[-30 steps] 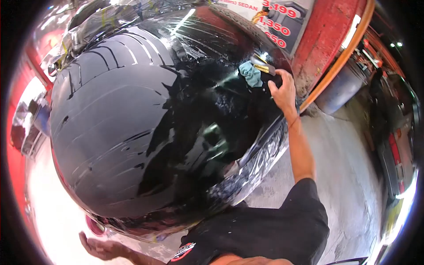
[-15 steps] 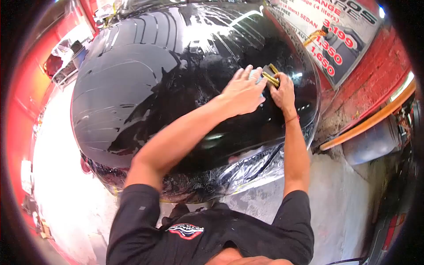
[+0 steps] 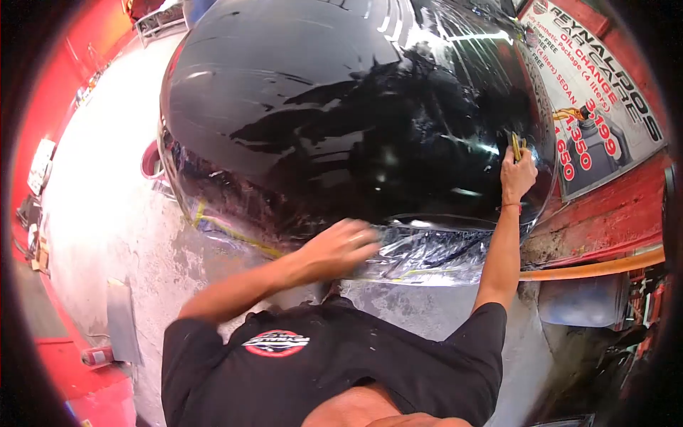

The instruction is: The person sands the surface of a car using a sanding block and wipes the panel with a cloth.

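A glossy black car panel (image 3: 320,142), streaked with wet-looking marks and reflections, spreads in front of me. My right hand (image 3: 519,176) is at its right side, closed around a small yellow hand tool (image 3: 516,146) with narrow bar-like parts. Most of the tool is hidden in the fingers, and its exact kind is unclear. Nearer my body, my left hand (image 3: 341,248) hovers over the panel's front edge, its fingers smeared by motion. Whether it holds anything cannot be made out. Crinkled clear plastic film (image 3: 434,252) hangs along that edge.
Yellow tape (image 3: 245,238) runs along the film at the lower left. A price sign (image 3: 594,107) leans by the red wall at right. Below it are an orange bar (image 3: 594,264) and a bluish container (image 3: 580,302). Concrete floor (image 3: 178,263) surrounds the car.
My left hand has pulled back from the panel's middle to its front edge; the light blue material under it no longer shows. My right hand has moved right with the yellow tool. The view has shifted.
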`<state>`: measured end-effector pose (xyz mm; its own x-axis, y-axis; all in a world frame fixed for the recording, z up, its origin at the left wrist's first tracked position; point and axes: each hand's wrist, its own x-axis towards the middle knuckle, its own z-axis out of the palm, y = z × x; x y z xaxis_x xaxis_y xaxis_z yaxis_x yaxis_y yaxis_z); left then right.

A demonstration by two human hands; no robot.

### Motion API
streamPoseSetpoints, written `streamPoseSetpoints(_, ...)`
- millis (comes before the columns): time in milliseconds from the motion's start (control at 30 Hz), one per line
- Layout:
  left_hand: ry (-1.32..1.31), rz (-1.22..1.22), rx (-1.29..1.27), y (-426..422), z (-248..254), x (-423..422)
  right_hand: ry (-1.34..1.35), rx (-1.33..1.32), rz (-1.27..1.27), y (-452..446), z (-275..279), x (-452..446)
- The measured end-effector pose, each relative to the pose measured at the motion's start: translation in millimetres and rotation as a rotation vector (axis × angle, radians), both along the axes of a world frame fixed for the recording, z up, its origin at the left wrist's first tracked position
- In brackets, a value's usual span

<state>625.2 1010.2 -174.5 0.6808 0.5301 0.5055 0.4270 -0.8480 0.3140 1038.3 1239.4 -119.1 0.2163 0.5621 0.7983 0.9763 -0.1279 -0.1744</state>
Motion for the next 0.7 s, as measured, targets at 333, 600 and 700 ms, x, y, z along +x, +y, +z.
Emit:
streamPoseSetpoints(333,-0.586,2.074,-0.609,-393.5,-194.9,-362.5,-0.043,0.109,0.027,-117.6,-58.3,-211.5)
streamPoseSetpoints(600,-0.83,1.784,-0.641,-326.9,-202.8,-453.8,-0.068,0.367,-0.247,-122.2,-80.5,-249.0)
streamPoseSetpoints(700,-0.831,1.623,-0.68,-257.0,-218.8,-482.8,0.019,0.273,-0.433,-125.6,-86.3,-250.9)
